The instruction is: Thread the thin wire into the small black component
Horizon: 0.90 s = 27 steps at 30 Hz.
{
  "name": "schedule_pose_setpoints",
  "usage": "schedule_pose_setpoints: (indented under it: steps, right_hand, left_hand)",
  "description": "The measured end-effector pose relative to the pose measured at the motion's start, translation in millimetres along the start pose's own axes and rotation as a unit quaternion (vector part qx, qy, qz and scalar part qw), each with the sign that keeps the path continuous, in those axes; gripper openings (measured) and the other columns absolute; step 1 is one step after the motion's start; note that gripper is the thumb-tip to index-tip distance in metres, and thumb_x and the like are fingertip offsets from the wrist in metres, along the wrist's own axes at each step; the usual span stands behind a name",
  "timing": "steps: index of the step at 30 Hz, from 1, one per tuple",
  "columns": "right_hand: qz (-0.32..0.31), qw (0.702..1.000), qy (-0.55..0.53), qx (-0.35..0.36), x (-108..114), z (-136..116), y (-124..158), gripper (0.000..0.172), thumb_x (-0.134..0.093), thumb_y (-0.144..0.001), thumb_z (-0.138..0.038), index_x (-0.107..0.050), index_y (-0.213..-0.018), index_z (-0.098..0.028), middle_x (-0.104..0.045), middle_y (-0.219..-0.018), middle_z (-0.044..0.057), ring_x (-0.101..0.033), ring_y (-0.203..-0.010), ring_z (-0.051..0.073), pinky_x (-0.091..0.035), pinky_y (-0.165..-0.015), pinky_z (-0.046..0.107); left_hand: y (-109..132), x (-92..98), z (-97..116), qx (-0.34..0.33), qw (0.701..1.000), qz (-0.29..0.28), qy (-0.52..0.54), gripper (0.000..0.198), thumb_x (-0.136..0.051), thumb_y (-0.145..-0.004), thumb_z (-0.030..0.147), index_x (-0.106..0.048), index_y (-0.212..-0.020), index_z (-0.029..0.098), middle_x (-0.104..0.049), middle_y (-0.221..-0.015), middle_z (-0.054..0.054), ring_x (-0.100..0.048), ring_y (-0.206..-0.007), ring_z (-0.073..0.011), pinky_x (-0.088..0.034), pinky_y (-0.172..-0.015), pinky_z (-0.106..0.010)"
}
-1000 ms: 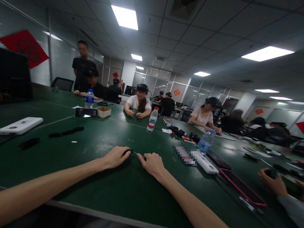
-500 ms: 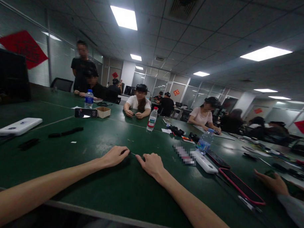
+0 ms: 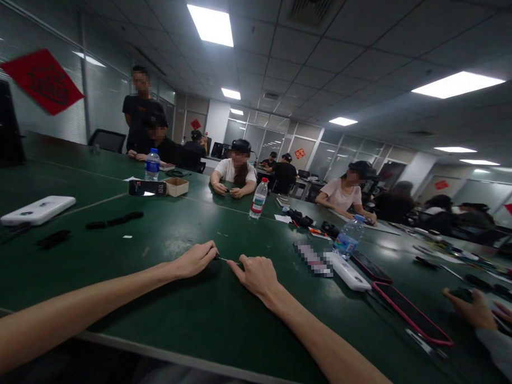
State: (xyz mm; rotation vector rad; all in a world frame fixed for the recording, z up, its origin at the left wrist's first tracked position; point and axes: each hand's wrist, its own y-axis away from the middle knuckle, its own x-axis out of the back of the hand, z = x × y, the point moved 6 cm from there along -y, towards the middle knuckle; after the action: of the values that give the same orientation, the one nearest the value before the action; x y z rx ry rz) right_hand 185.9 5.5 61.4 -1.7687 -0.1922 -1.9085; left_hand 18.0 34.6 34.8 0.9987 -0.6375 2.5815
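Observation:
Above the green table (image 3: 168, 312), my left hand (image 3: 195, 260) is closed, with thumb and fingertips pinching a small dark piece (image 3: 217, 255) whose kind I cannot make out. My right hand (image 3: 256, 275) is closed too, knuckles up, with its index finger stretched toward the left hand. A thin, light rod (image 3: 223, 259) bridges the short gap between the hands. It comes out of my right hand, and its far end meets the dark piece. Whatever handle it has is mostly hidden inside the right fist.
On the left lie a white power bank (image 3: 38, 211) and black strips (image 3: 114, 220). A red-capped bottle (image 3: 259, 198) stands ahead. Rightward are a blue-capped bottle (image 3: 349, 237), another white power bank (image 3: 349, 271) and a red-rimmed phone (image 3: 412, 313). A co-worker's hand (image 3: 474, 310) is at far right.
The view has shifted slightly, so the table things appear a little further right. Both my hands keep nearly the same pose. The co-worker's hand at the right has moved a little.

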Motion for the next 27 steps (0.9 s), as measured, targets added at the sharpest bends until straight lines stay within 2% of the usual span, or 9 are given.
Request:
schedule_pose_setpoints:
  steps: [2,5,8,10,12,15,18,23,27]
  right_hand:
    - [0.023,0.999,-0.032,-0.019,5,3,-6,0.069,-0.021,-0.095,-0.067,-0.068,-0.085,-0.018,-0.072,-0.076,0.008,-0.066,-0.066,0.018,-0.041,-0.060,0.024]
    - [0.113,0.985,-0.096,-0.090,26,18,-15,0.073,-0.011,-0.099,-0.061,-0.068,-0.082,-0.018,-0.071,-0.074,0.006,-0.064,-0.066,0.015,-0.039,-0.061,0.023]
    - [0.165,0.973,-0.109,-0.122,40,35,-18,0.074,-0.009,-0.099,-0.060,-0.067,-0.081,-0.018,-0.070,-0.074,0.005,-0.063,-0.067,0.015,-0.038,-0.062,0.023]
    - [0.121,0.982,-0.105,-0.100,32,40,-17,0.071,-0.015,-0.098,-0.062,-0.068,-0.080,-0.019,-0.070,-0.074,0.004,-0.063,-0.066,0.015,-0.038,-0.062,0.023]
    - [0.043,0.993,-0.094,-0.052,15,38,-12,0.065,-0.022,-0.098,-0.062,-0.069,-0.083,-0.020,-0.071,-0.075,0.004,-0.064,-0.068,0.016,-0.040,-0.064,0.023]
    - [-0.031,0.997,-0.073,0.000,-3,30,-4,0.052,-0.028,-0.099,-0.058,-0.068,-0.100,-0.024,-0.072,-0.085,0.003,-0.066,-0.077,0.017,-0.042,-0.068,0.023]
    - [-0.047,0.997,-0.061,0.021,-6,21,-2,0.043,-0.028,-0.101,-0.050,-0.064,-0.110,-0.027,-0.072,-0.093,0.003,-0.067,-0.081,0.017,-0.042,-0.069,0.022]
    - [-0.042,0.996,-0.057,0.052,-2,11,-2,0.043,-0.028,-0.102,-0.047,-0.065,-0.104,-0.025,-0.072,-0.095,0.004,-0.066,-0.082,0.016,-0.041,-0.070,0.022]
    - [-0.039,0.996,-0.051,0.056,-2,11,0,0.044,-0.029,-0.101,-0.047,-0.066,-0.100,-0.024,-0.072,-0.097,0.004,-0.065,-0.083,0.016,-0.040,-0.070,0.022]
  left_hand:
    - [1,-4.0,0,-0.004,1.000,-0.016,-0.002,0.036,-0.030,-0.096,0.046,-0.056,-0.093,0.021,-0.067,-0.084,-0.005,-0.064,-0.079,-0.0218,-0.045,-0.073,-0.032]
    - [2,-8.0,0,-0.008,0.999,-0.040,0.004,0.035,-0.033,-0.095,0.047,-0.056,-0.094,0.021,-0.067,-0.089,-0.005,-0.064,-0.081,-0.0220,-0.045,-0.074,-0.032]
    - [3,-3.5,-4,0.027,0.999,-0.026,0.030,0.040,-0.030,-0.096,0.050,-0.057,-0.097,0.020,-0.067,-0.094,-0.006,-0.063,-0.087,-0.0222,-0.045,-0.078,-0.033]
    - [2,0.0,-5,0.038,0.998,-0.019,0.045,0.043,-0.028,-0.096,0.051,-0.058,-0.097,0.020,-0.067,-0.095,-0.005,-0.063,-0.089,-0.0219,-0.045,-0.080,-0.033]
    - [2,2.1,-4,0.037,0.998,-0.016,0.053,0.044,-0.030,-0.095,0.053,-0.059,-0.097,0.020,-0.066,-0.095,-0.005,-0.062,-0.089,-0.0218,-0.045,-0.080,-0.032]
    - [1,3.8,-3,0.026,0.998,-0.008,0.057,0.043,-0.036,-0.093,0.055,-0.059,-0.099,0.020,-0.065,-0.093,-0.004,-0.061,-0.086,-0.0212,-0.045,-0.076,-0.031]
    - [1,2.9,-2,0.014,0.998,-0.027,0.063,0.042,-0.044,-0.090,0.055,-0.058,-0.105,0.019,-0.064,-0.089,-0.003,-0.060,-0.077,-0.0194,-0.046,-0.068,-0.028]
    - [2,3.7,2,0.000,0.997,-0.050,0.058,0.043,-0.048,-0.088,0.055,-0.059,-0.106,0.017,-0.064,-0.090,-0.004,-0.059,-0.075,-0.0193,-0.046,-0.066,-0.028]
    - [1,3.7,5,-0.013,0.997,-0.052,0.055,0.042,-0.045,-0.090,0.055,-0.060,-0.100,0.017,-0.061,-0.078,-0.001,-0.057,-0.069,-0.0180,-0.044,-0.062,-0.027]
